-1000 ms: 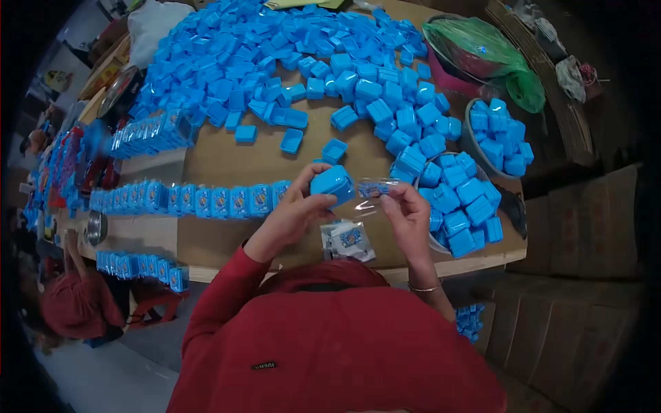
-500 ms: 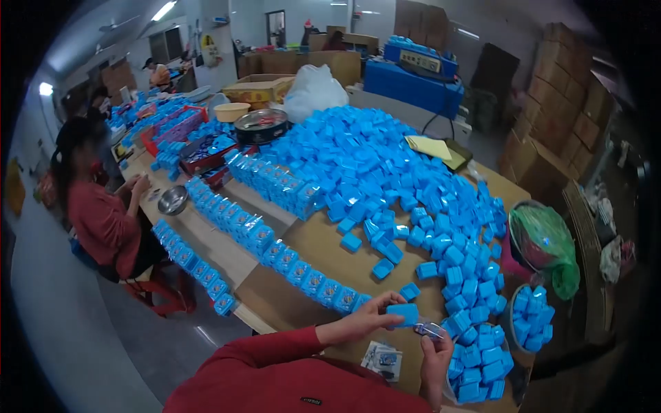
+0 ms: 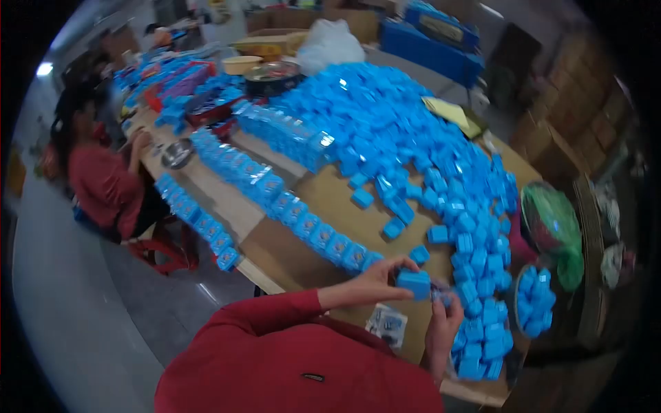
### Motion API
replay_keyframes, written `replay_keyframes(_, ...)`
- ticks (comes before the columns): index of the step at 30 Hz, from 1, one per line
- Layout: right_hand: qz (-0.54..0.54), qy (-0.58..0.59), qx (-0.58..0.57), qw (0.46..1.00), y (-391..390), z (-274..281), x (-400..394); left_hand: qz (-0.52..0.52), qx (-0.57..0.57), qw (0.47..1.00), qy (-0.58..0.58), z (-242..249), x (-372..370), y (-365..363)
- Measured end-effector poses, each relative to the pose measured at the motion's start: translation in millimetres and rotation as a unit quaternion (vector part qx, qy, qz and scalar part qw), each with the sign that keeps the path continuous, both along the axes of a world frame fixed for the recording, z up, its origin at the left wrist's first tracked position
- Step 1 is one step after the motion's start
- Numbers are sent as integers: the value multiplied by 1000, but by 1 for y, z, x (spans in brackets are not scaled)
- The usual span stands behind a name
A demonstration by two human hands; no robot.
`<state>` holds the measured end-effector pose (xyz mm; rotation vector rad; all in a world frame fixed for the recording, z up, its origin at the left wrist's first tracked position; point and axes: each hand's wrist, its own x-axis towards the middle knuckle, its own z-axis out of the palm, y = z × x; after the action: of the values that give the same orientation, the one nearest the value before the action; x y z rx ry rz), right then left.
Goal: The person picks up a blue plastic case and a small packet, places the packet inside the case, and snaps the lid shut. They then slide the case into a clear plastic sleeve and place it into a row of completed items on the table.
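Observation:
My left hand (image 3: 379, 282) is closed on a small blue plastic box (image 3: 414, 284), with the thumb below and the fingers above it. Right beside the box, my right hand (image 3: 444, 322) pinches a small clear plastic packet (image 3: 439, 294); its contents are too blurred to make out. Under my hands lie some printed paper sheets (image 3: 387, 323) on the brown tabletop (image 3: 303, 270). A row of blue boxes with printed fronts (image 3: 322, 235) ends close to my left wrist.
A large heap of blue boxes (image 3: 372, 103) spreads over the table and down its right side. A filled tub (image 3: 534, 301) and a green plastic bag (image 3: 551, 227) stand at the right. A person (image 3: 107, 182) sits at the left beside a metal bowl (image 3: 177, 153).
My view has tipped downward, so the table appears higher. The blue box has turned to show more of its side, and the packet has come closer against it.

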<state>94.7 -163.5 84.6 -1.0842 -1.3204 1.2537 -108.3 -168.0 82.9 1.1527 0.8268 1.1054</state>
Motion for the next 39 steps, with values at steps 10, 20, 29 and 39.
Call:
replay_keyframes(10, 90, 165, 4, 982, 8, 6, -11, 22, 4, 1000, 4, 17, -7, 1)
replay_keyframes(20, 108, 60, 88, 988, 9, 12, -10, 4, -3, 999, -42, 17, -6, -4)
replay_keyframes(29, 200, -152, 220, 942, 21, 14, 7, 28, -29, 998, -54, 7, -7, -4)
replay_keyframes(39, -22, -305, 360, 882, 3, 5, -35, 122, -50, 988, -84, 9, 17, -12)
